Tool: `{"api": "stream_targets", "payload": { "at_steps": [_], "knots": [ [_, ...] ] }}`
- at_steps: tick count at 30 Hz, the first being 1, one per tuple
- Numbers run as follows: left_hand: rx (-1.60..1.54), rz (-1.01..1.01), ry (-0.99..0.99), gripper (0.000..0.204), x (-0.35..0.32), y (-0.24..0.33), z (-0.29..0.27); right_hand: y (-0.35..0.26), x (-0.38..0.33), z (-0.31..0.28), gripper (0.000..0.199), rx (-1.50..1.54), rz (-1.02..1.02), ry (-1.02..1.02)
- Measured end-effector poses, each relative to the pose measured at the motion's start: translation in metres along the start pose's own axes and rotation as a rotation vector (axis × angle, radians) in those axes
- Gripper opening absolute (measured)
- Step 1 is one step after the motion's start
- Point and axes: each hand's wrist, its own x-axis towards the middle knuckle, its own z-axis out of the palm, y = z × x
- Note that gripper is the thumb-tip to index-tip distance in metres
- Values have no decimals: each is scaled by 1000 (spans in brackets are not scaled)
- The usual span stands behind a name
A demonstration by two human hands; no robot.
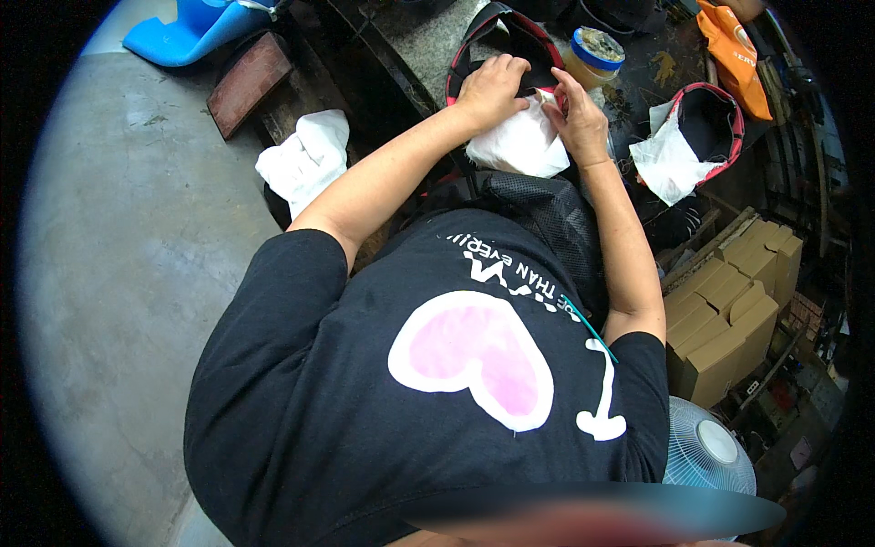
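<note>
Both my hands are at a rounded black piece with red edging (503, 16), which looks like a shoe upper or cap, with white cloth (519, 146) at its near side. My left hand (492, 94) lies over its near left edge, fingers bent round it. At the right edge of the cloth is my right hand (580, 117), thumb and fingers bent in a pinch at its upper corner. The fingertips partly hide what they grip. A similar black and red piece (736, 123) with white cloth (673, 164) lies to the right.
A jar with a blue rim (597, 53) stands just beyond my right hand. An orange bag (734, 59) is at the far right. Cardboard boxes (729, 310) and a fan (715, 447) are right of me. Left are a white cloth (310, 159), a reddish-brown slab (248, 84) and a blue sheet (187, 35).
</note>
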Motion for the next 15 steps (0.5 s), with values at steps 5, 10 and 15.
{"api": "stream_targets", "payload": {
  "at_steps": [5,10,15],
  "knots": [
    [-14,15,6,49,-2,-1,-3,6,3,10,32,227,244,196],
    [67,115,-25,40,-9,1,-4,7,-1,14,21,147,289,216],
    [18,67,-4,32,3,9,-3,1,1,6,23,110,150,226]
  ]
}}
